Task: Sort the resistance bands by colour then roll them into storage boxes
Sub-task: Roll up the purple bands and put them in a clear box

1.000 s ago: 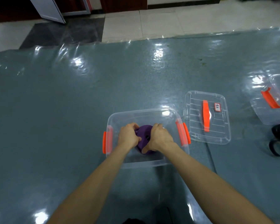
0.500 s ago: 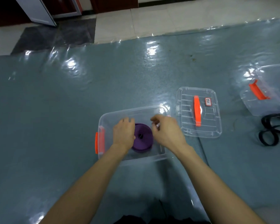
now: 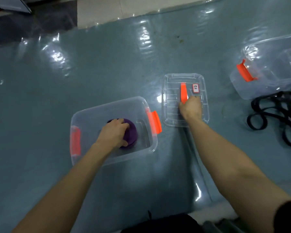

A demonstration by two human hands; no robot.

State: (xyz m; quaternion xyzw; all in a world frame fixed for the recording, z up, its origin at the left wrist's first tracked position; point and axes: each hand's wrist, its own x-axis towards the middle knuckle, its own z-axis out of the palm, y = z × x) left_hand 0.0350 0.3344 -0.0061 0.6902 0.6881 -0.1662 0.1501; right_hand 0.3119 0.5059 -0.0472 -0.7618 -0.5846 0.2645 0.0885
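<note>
Pressing purple roll (image 3: 130, 132) in box (image 3: 107, 105) with left hand (image 3: 113, 133); right hand (image 3: 190, 107) gripping lid (image 3: 171, 115); black bands (image 3: 279, 115) I'm leaving unsorted.

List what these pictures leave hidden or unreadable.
- Head view: the left hand covers most of the purple band.
- The right hand hides the near end of the lid handle; grip unclear.
- Lid label: too small.
- Second box and black bands: cut by the right edge.

A glossy grey-blue floor sheet (image 3: 107, 64) carries two clear boxes (image 3: 141, 105) (image 3: 275, 78), a lid (image 3: 170, 98) and black bands (image 3: 279, 113).
</note>
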